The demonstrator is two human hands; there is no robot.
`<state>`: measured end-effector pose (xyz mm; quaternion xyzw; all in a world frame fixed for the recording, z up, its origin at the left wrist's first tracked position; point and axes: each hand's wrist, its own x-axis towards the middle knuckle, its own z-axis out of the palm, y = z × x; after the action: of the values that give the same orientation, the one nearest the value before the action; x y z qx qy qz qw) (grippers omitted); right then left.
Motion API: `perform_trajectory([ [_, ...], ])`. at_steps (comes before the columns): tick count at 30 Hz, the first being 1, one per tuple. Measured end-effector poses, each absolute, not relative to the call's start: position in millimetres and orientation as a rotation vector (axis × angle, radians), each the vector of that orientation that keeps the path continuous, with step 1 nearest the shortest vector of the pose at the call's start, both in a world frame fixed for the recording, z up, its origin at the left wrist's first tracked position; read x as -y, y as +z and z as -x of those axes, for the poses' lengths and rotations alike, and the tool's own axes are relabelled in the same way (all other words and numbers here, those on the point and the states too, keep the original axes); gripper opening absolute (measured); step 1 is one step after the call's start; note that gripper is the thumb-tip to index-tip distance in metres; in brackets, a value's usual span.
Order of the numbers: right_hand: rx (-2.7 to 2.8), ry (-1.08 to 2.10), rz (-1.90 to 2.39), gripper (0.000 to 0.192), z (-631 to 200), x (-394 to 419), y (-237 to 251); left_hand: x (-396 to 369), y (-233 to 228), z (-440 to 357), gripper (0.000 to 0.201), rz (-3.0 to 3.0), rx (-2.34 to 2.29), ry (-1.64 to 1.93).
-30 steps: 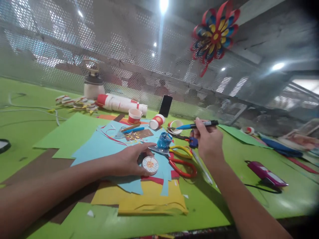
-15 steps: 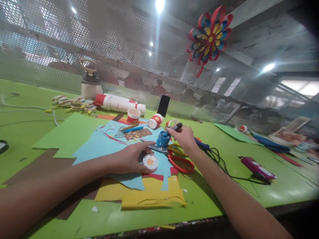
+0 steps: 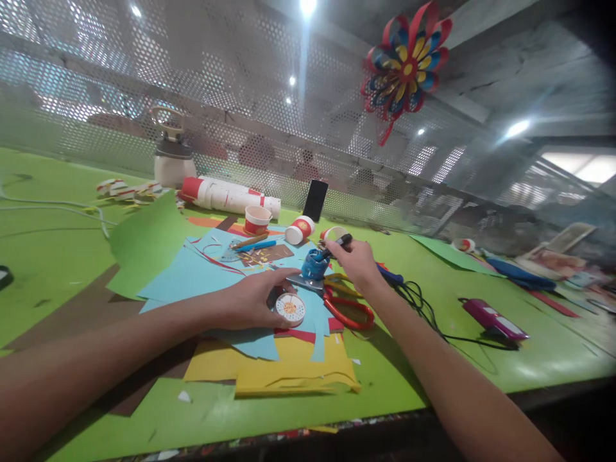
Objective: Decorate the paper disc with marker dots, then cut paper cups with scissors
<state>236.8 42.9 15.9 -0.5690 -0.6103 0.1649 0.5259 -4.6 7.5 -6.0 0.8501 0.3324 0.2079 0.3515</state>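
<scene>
My left hand [image 3: 257, 298] is closed around a small round white piece [image 3: 290, 309], its face decorated with an orange pattern and blue dots. My right hand [image 3: 356, 263] pinches a black-handled brush [image 3: 342, 242], whose lower end is in the mouth of a blue paint jar [image 3: 315, 264]. Right beside the jar lie red-handled scissors [image 3: 349, 314], partly over light-blue paper [image 3: 168, 276]. Yellow handles [image 3: 339, 282] show between the scissors and my right wrist.
Red-and-white paper cups [image 3: 299, 229], blue and brown pens [image 3: 257, 245] and a propped phone [image 3: 316, 200] stand or lie behind. Stacked cups [image 3: 226, 196] and a sprayer bottle [image 3: 174, 163] are at the back left. A purple device [image 3: 495, 319] with a black cable lies right. Yellow paper [image 3: 298, 378] is in front.
The green paper sheet on the left has lifted and curled up. The brush has shifted slightly in the jar with my right hand. My left hand keeps its hold on the round piece.
</scene>
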Motion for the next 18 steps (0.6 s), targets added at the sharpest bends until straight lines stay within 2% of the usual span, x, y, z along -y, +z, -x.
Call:
perform_trajectory([
  [8, 1.182, 0.479, 1.142, 0.038, -243.1, -23.7, 35.7, -6.2, -1.9, 4.6, 0.087, -2.218, -0.888, 0.502],
  [18, 1.125, 0.811, 1.023, 0.037, -223.0, 10.1, 47.3, -6.3, -5.0, 4.9, 0.087, -2.204, -0.881, 0.511],
])
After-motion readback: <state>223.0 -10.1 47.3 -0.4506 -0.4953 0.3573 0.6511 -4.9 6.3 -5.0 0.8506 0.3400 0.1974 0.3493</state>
